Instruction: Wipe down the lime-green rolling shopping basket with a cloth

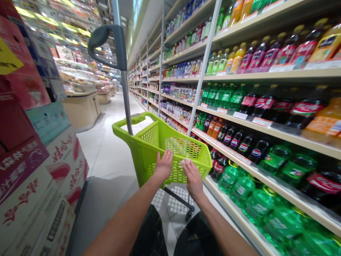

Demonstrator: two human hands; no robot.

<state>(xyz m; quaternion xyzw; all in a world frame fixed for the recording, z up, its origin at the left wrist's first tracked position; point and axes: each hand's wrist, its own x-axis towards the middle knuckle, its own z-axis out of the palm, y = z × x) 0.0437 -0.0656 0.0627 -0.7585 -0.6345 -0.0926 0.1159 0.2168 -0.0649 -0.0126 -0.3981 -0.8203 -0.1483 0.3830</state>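
Observation:
A lime-green shopping trolley basket (151, 138) with perforated walls stands right in front of me. My left hand (163, 165) rests on its near side at the rim, fingers stretched out and holding nothing. Farther right along the same side is my right hand (193, 176), fingers close together. Under its fingertips, against the basket's wall, is a small crumpled white tissue (183, 162). From the basket's left end rises a metal pole with a dark grey loop handle (121, 48). Below, a dark leg ends in a caster wheel (189, 213).
Shelves (266, 74) of drink bottles line the right side, with large green soda bottles (282, 217) on the lowest level. Stacked cartons (61, 156) stand close on the left. A pale tiled aisle floor (101, 149) runs ahead past a rounded display counter (80, 110).

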